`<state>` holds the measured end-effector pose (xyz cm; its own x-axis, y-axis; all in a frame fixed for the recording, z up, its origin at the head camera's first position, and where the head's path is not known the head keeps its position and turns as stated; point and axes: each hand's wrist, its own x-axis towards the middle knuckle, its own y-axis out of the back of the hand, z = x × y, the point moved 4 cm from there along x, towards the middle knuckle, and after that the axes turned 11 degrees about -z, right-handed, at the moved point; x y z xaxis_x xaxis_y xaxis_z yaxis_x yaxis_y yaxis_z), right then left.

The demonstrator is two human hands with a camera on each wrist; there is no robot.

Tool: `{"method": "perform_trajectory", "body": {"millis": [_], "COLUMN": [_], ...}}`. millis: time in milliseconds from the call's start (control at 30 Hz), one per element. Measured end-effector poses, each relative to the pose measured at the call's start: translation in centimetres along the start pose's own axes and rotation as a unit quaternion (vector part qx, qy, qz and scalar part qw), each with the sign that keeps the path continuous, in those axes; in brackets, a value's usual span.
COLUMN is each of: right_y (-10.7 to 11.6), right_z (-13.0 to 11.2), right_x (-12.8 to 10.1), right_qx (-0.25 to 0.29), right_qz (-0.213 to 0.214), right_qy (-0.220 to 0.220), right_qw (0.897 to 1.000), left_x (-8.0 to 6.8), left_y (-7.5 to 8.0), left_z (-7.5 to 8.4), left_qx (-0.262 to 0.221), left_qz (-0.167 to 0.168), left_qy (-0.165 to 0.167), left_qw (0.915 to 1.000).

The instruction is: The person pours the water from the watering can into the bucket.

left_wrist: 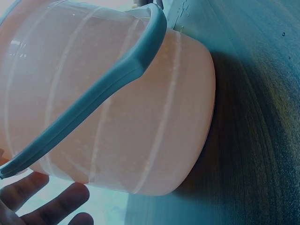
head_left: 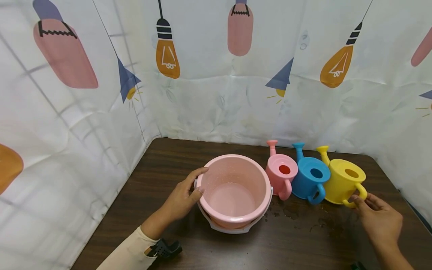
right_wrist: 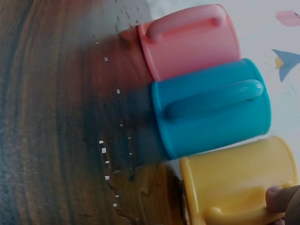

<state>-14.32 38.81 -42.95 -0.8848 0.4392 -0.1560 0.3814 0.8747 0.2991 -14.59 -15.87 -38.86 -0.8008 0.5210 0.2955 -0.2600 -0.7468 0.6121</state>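
A pink bucket stands mid-table, its white handle lying down at the front. My left hand grips its left rim, thumb at the edge and fingers against the outer wall. In the left wrist view those fingers lie beside the bucket wall under the handle. To the right stand three small watering cans side by side: pink, blue, yellow. My right hand pinches the yellow can's handle. The right wrist view shows a fingertip on that yellow can.
The dark wooden table has water drops in front of the cans. A printed curtain walls in the back and both sides. The right wrist view also shows the pink can and blue can.
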Motion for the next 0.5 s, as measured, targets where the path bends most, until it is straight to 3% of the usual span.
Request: {"method": "perform_trajectory", "body": {"millis": [233, 500], "right_y": [-0.02, 0.03], "right_z": [0.33, 0.93], "right_x": [0.16, 0.23], "right_qx": [-0.068, -0.171], "right_qz": [0.0, 0.003], "right_qy": [0.002, 0.004], "right_qw": [0.998, 0.985], "left_x": [0.02, 0.02], "left_y": [0.01, -0.01], "left_z": [-0.03, -0.05], "left_qx": [-0.001, 0.001], "left_qz": [-0.001, 0.0], "left_qy": [0.01, 0.007], "left_qw": [1.0, 1.0]}}
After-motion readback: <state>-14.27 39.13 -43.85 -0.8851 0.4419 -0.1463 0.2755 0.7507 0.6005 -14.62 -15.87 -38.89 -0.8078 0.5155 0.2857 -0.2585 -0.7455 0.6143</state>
